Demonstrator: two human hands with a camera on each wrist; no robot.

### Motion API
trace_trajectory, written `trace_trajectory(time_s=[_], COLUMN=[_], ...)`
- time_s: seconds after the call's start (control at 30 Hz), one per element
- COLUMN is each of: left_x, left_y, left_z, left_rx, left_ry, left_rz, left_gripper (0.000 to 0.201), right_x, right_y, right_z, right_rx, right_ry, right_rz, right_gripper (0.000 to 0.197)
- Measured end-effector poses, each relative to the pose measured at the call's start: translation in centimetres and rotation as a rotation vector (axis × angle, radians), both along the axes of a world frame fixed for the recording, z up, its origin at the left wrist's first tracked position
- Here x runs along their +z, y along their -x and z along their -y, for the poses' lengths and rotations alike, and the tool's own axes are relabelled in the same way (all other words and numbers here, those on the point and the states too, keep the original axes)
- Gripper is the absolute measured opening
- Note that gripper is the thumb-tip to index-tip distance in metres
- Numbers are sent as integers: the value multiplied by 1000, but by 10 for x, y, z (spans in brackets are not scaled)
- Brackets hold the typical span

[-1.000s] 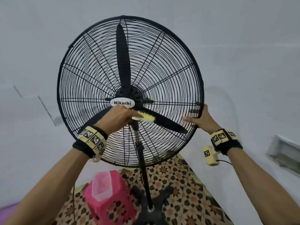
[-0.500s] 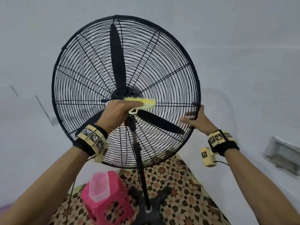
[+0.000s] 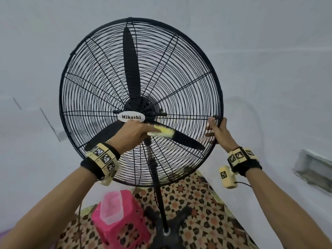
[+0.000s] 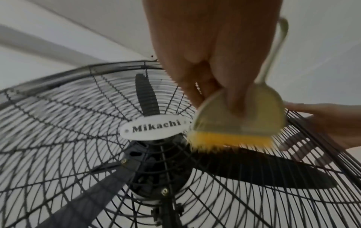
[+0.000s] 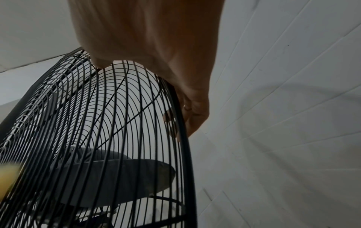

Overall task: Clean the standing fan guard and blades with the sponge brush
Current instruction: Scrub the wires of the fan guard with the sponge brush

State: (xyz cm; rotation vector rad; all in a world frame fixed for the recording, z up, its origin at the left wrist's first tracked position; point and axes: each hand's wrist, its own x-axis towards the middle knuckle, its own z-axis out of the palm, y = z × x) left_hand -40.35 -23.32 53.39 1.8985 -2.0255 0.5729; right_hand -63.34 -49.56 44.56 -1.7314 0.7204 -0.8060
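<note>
A black standing fan fills the head view, with a round wire guard and three dark blades behind it. An oval "Mikachi" badge marks the hub. My left hand grips a yellow sponge brush and presses it against the guard just below and right of the badge. In the left wrist view the brush shows orange-yellow bristles on the wires, blurred. My right hand grips the guard's right rim; the right wrist view shows its fingers curled round the rim.
The fan's pole runs down to a black cross base on a patterned mat. A pink plastic stool with a clear container on it stands below my left arm. A pale wall lies behind.
The brush moved up over the hub badge half a second ago, then came back down to below and right of the badge. My right hand kept its hold on the rim.
</note>
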Motion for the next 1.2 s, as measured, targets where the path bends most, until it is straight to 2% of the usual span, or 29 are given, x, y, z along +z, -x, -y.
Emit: trace_trajectory(time_s=[0.07,0.1,0.17,0.23,0.3,0.4,0.43,0.53,0.6,0.7,0.77,0.8,0.9,0.93,1.0,1.1,1.13,1.2], left_x=[4,6,7,3,-7,-6,-2,7,3,-11,-8,-4,6,7,-1,-8,-6,-2], left_y=[-5,-7,-3,7,10,3,0,1,9,7,2,1,12,20,29,24,20,16], left_z=[-4,-3,1,7,6,-1,-2,6,11,5,-1,-1,13,18,24,18,16,19], left_rx=[23,18,-17,-38,-26,48,39,-15,-19,8,27,25,-71,-92,-90,-11,-4,-19], left_ry=[-69,-22,145,183,73,-128,-106,128,156,-32,-121,-99,164,199,131,-183,-214,-92], left_rz=[31,26,25,26,7,41,31,-12,-10,8,27,12,-35,-34,-20,60,69,48], left_gripper=[45,47,54,51,43,46,46,50,46,41,43,44,47,45,41,41,41,42], right_x=[0,1,3,4,3,1,1,6,9,11,11,11,15,16,16,12,10,9], right_y=[-2,-3,-4,-4,-5,-4,-4,-2,-2,-2,-2,-2,-2,-1,0,3,4,4], right_z=[-1,-1,-1,1,2,0,-2,-3,-4,-7,-10,-11,-12,-13,-14,-16,-17,-18], right_rx=[-4,-7,-16,-19,-25,-29,-31,-27,-17,-11,-8,-7,-5,-3,-5,-25,-26,-31], right_ry=[-11,-18,-14,-18,-40,-65,-68,-72,-71,-73,-75,-74,-71,-68,-68,-68,-72,-72], right_rz=[-19,-20,-11,-11,-26,-28,-24,-35,-44,-36,-39,-37,-25,-22,-25,-26,-28,-28], right_gripper=[104,106,100,97,108,118,118,121,120,122,123,123,120,118,117,117,117,117])
